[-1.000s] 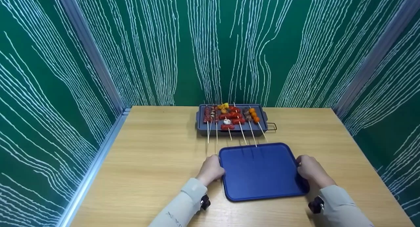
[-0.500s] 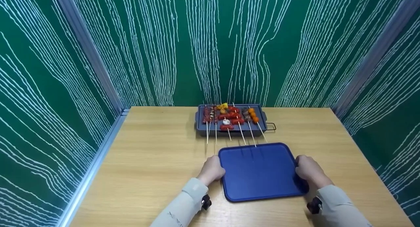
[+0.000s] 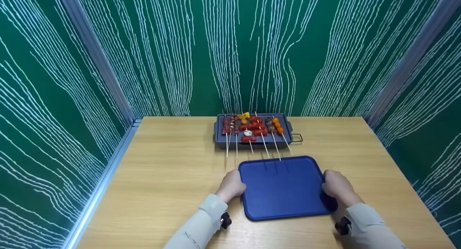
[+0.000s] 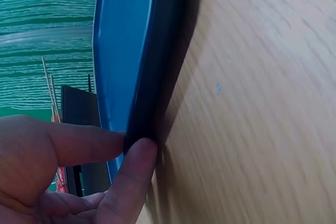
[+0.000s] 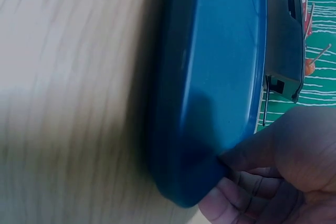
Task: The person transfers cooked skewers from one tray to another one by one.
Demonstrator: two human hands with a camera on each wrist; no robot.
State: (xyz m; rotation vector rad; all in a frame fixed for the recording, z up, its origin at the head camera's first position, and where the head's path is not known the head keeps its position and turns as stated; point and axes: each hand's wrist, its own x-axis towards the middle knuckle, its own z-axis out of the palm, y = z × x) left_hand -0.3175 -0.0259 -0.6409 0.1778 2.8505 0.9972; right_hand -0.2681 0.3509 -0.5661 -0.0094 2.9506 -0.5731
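Note:
A blue rectangular tray [image 3: 284, 191] with a raised rim lies near the front of the wooden table, and nothing sits on it. My left hand [image 3: 231, 184] pinches its left rim, thumb and finger meeting at the edge in the left wrist view [image 4: 79, 166]. On the opposite side, my right hand [image 3: 338, 186] grips the right rim; the right wrist view shows the thumb over the edge and fingers [image 5: 231, 198] curled beneath. Just beyond the tray stands a dark grill [image 3: 230, 143] bearing several skewers, among them red sausage pieces [image 3: 248, 138] and orange balls [image 3: 277, 124].
Wooden sticks from the skewers [image 3: 265, 148] jut over the grill's front toward the tray's far rim. A wire handle [image 3: 297, 137] sticks out at the grill's right. Green walls with white lines [image 3: 201, 54] enclose the table [image 3: 162, 177] at the back and sides.
Both hands keep their hold on the tray's sides. The whole scene shifts a few pixels left; the tray stays in about the same place before the grill.

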